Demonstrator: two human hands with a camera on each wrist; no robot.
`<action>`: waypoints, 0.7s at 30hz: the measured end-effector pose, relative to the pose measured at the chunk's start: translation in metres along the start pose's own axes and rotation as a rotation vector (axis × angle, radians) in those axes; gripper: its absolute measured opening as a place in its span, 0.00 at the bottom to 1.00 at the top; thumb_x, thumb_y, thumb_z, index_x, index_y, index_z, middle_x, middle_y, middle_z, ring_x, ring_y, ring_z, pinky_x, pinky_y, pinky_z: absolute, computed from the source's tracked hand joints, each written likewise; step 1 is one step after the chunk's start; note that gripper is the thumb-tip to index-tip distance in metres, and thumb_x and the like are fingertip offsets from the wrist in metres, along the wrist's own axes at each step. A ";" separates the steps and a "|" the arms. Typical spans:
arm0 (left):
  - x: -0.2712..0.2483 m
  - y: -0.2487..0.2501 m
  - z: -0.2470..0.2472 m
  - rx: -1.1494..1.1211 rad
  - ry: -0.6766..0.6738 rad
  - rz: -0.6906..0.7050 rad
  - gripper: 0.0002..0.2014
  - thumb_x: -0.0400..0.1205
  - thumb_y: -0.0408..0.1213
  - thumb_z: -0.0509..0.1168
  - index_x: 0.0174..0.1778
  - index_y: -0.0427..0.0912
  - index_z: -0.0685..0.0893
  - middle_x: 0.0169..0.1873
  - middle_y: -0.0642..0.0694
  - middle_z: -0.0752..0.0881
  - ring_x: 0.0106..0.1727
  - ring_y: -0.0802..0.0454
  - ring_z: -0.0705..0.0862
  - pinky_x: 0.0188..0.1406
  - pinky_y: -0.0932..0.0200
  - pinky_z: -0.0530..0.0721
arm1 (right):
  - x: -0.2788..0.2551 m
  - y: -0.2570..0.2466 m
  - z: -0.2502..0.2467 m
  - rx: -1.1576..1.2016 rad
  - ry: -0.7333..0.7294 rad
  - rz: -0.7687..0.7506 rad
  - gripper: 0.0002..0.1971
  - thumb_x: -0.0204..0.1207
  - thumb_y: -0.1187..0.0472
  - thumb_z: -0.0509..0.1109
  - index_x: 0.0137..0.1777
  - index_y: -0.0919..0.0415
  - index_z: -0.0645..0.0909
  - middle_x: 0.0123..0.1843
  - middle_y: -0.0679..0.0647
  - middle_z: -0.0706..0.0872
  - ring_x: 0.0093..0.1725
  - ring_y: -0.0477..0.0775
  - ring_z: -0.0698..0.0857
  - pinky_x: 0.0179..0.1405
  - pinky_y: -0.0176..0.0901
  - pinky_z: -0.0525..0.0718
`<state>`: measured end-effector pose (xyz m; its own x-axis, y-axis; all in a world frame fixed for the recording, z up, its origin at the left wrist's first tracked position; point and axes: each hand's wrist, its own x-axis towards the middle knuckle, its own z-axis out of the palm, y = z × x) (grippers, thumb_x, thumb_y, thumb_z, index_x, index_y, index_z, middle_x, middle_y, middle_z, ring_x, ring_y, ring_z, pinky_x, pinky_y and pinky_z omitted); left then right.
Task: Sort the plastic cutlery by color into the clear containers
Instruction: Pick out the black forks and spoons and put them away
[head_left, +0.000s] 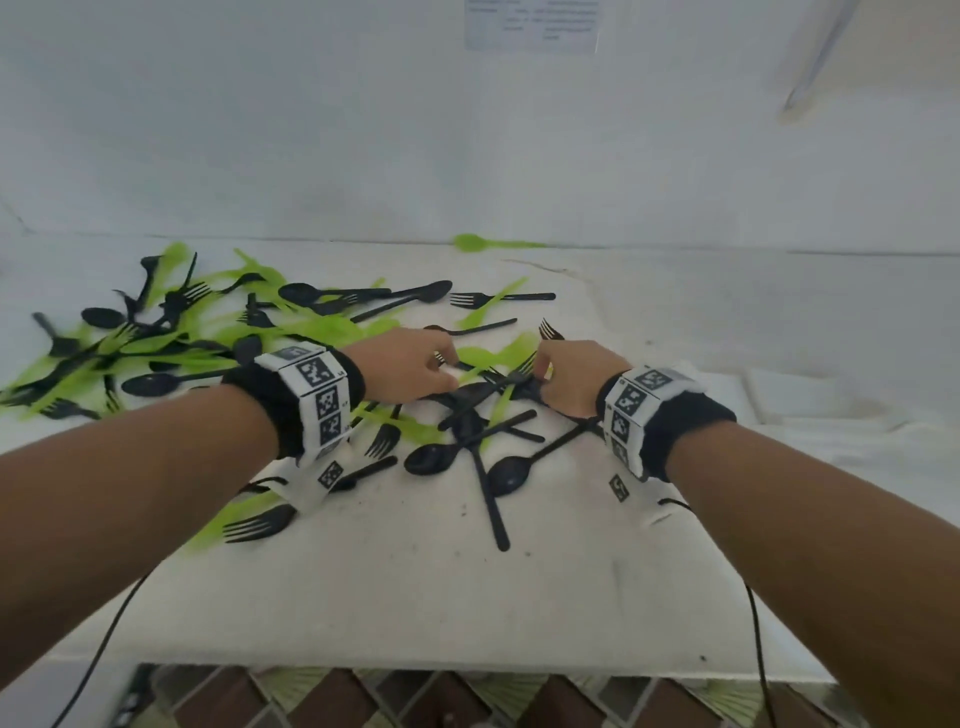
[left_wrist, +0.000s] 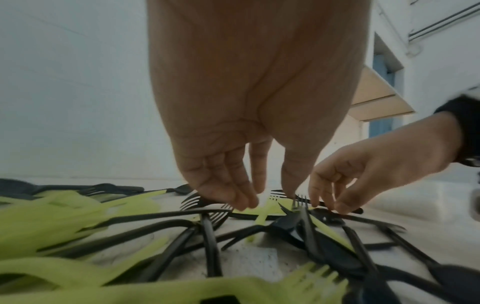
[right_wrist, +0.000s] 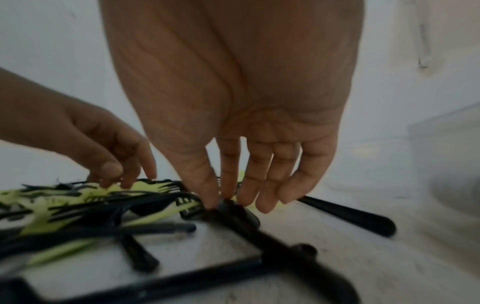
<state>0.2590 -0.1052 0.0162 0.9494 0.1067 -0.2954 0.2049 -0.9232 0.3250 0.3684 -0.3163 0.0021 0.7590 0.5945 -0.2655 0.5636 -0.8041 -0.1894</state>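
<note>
Cutlery: black forks (head_left: 498, 387) & green pieces (head_left: 493, 358) tangled mid-tabletop, more piled toward left edge. Left hand (head_left: 410, 364) fingertips reaching into the heap w/ nothing caught; right hand (head_left: 569, 376) pinching a black fork. Prob light, thin, slick, tines snag; best taken by handles. Wristband markers only, wall sheet unreadable.

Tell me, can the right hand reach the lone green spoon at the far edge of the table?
Probably yes. The green spoon lies alone near the wall, nothing on it, and the table between it and the right hand is mostly bare.
</note>
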 end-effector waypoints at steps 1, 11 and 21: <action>-0.003 0.002 0.001 0.010 0.004 0.060 0.14 0.87 0.47 0.65 0.67 0.52 0.81 0.53 0.54 0.86 0.47 0.60 0.82 0.44 0.61 0.78 | -0.001 0.000 0.003 -0.027 -0.006 -0.003 0.14 0.81 0.56 0.68 0.65 0.53 0.80 0.62 0.57 0.85 0.59 0.62 0.84 0.58 0.50 0.85; -0.039 0.010 0.030 0.545 -0.102 0.286 0.20 0.85 0.63 0.61 0.61 0.51 0.75 0.52 0.52 0.80 0.48 0.47 0.81 0.44 0.51 0.81 | 0.004 0.007 0.008 0.066 0.086 -0.005 0.14 0.81 0.45 0.71 0.62 0.48 0.83 0.61 0.52 0.84 0.55 0.54 0.80 0.53 0.45 0.76; -0.043 0.001 0.020 0.333 0.066 0.321 0.05 0.90 0.46 0.58 0.50 0.50 0.73 0.48 0.50 0.75 0.43 0.49 0.79 0.43 0.53 0.81 | 0.010 0.006 0.015 0.052 0.031 0.040 0.14 0.85 0.47 0.67 0.61 0.56 0.83 0.59 0.56 0.87 0.58 0.60 0.84 0.58 0.48 0.82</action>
<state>0.2135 -0.1186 0.0113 0.9675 -0.1908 -0.1659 -0.1794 -0.9804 0.0811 0.3743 -0.3155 -0.0160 0.7911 0.5607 -0.2443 0.5152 -0.8262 -0.2279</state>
